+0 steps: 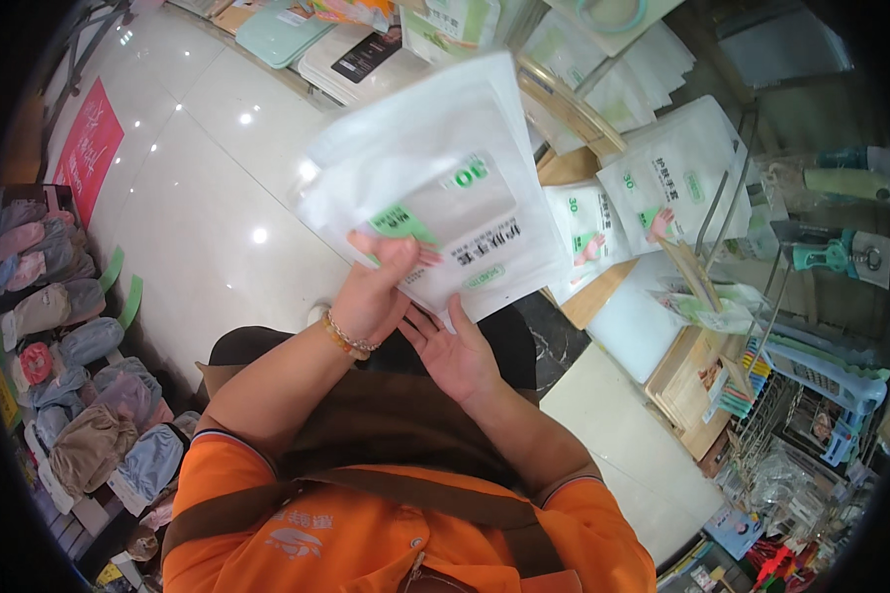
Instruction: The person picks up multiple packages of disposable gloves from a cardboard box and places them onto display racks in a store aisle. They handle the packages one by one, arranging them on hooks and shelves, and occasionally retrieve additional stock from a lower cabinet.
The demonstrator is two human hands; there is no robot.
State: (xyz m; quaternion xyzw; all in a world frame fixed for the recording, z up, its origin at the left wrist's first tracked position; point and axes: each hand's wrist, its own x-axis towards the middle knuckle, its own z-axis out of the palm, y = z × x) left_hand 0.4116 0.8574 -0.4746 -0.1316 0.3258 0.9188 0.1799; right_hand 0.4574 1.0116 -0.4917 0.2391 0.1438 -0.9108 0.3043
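Observation:
A stack of white plastic packets of gloves [445, 193], with green print and a picture of a hand, is held up before me. My left hand [378, 293] has its thumb on the front of the stack, at its lower left corner, with the fingers behind it. My right hand [452, 348] is palm up with spread fingers under the stack's lower edge; whether it bears any weight I cannot tell. More such glove packets [675, 178] hang on the rack at the right, close to the stack, and a smaller packet [586, 233] hangs beside them.
Wooden cutting boards [690, 385] lean at the right, by a teal corkscrew [834, 256] in its pack. Rolled cloth goods [93, 445] fill a display at the left. A red sign [89, 148] lies on the tiled floor [215, 178]. Plastic boards [285, 33] stand at the top.

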